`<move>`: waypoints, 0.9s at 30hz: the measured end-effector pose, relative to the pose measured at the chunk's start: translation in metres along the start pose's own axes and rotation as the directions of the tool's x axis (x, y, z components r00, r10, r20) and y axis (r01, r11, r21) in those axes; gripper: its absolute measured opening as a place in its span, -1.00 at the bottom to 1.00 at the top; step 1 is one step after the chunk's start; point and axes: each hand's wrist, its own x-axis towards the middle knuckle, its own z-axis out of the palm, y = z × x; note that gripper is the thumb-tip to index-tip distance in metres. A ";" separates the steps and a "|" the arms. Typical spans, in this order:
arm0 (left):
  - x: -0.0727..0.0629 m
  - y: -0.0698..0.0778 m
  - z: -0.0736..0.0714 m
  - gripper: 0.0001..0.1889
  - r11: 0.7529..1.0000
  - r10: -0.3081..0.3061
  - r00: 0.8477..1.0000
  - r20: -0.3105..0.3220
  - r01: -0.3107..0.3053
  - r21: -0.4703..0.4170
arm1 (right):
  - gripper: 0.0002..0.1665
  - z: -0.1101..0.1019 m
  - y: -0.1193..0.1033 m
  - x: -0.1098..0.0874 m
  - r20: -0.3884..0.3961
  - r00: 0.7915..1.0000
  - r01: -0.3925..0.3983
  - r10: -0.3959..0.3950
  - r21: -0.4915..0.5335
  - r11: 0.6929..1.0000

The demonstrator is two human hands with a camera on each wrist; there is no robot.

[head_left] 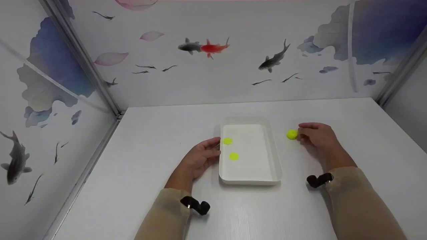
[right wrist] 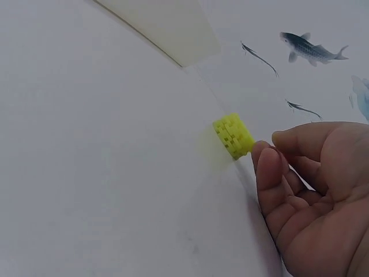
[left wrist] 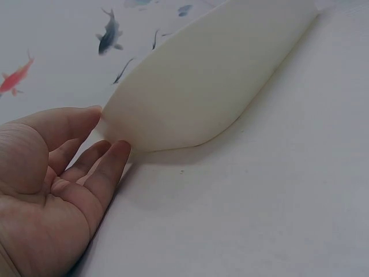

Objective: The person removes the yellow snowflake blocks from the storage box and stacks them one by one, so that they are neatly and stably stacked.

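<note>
My right hand (head_left: 318,136) pinches a small bright yellow wheel (right wrist: 233,137) with a blocky treaded rim, gripping it by its inner side with thumb and fingertips. In the head view this wheel is to the right of a white rectangular tray (head_left: 275,153). My left hand (head_left: 201,156) touches the tray's left outer wall, fingers lightly bent, fingertips at its rim and lower edge in the left wrist view. Two round yellow pieces lie inside the tray near its left side: a bumpy one (head_left: 227,141) and a smoother-looking one (head_left: 233,156) nearer to me.
Both hands work over a white table (head_left: 150,126). A back wall (head_left: 233,80) with printed fish rises behind it, and a side panel (head_left: 60,133) stands at the left. Each sleeve carries a small black device: left (head_left: 196,204), right (head_left: 319,180).
</note>
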 end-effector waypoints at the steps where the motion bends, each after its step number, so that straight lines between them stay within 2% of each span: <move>1: 0.000 0.000 0.000 -0.39 1.000 0.000 1.000 -0.001 0.000 0.000 | -0.40 0.001 -0.002 -0.001 -0.007 1.000 0.002 -0.002 -0.003 1.000; 5: 0.000 0.000 -0.001 -0.39 1.000 -0.007 1.000 -0.010 0.006 -0.004 | -0.34 0.005 -0.011 -0.007 -0.007 0.999 0.050 -0.050 -0.024 0.998; 7: 0.000 0.000 -0.001 -0.39 1.000 -0.006 1.000 -0.011 0.006 -0.007 | -0.31 0.009 -0.017 -0.011 0.015 0.995 0.102 -0.102 -0.047 0.994; 12: 0.001 0.000 -0.002 -0.38 1.000 0.004 1.000 0.003 -0.004 -0.007 | -0.37 0.020 -0.033 -0.023 0.090 0.981 0.173 -0.172 -0.003 0.985; 21: 0.002 -0.002 -0.002 -0.35 1.000 0.008 1.000 0.015 -0.008 0.003 | -0.49 0.046 -0.056 -0.045 0.190 0.961 0.208 -0.201 -0.017 0.978; 27: 0.000 -0.001 -0.001 -0.35 1.000 0.007 1.000 0.009 -0.007 0.009 | -0.55 0.063 -0.067 -0.059 0.264 0.932 0.251 -0.249 0.026 0.968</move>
